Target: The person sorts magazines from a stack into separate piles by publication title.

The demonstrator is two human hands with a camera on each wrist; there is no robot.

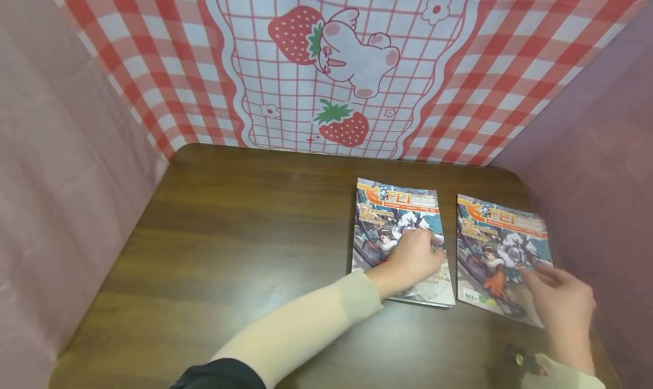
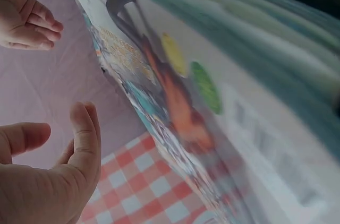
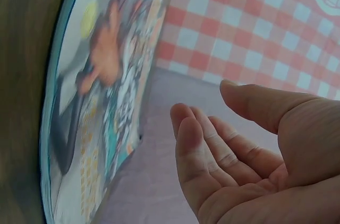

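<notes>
Two magazines with matching illustrated covers lie on the brown table. The left magazine [image 1: 372, 247] shows layered page edges at its near side, and whether it is one copy or a pile I cannot tell. Above its cover is my left hand [image 1: 414, 258], thumb and fingers apart with nothing between them in the left wrist view. Beside it lies the right magazine [image 1: 479, 264], partly covered in the head view by my right hand [image 1: 561, 298]. In the right wrist view that hand's fingers [image 3: 212, 155] bend loosely, and the thumb stands away from them, holding nothing.
The wooden table [image 1: 229, 230] extends to the left of both magazines. A red-and-white checked cloth [image 1: 173, 54] with strawberries hangs behind it. Pinkish curtains [image 1: 66, 151] flank the sides. A small dark blurred item [image 1: 520, 359] shows near my right sleeve.
</notes>
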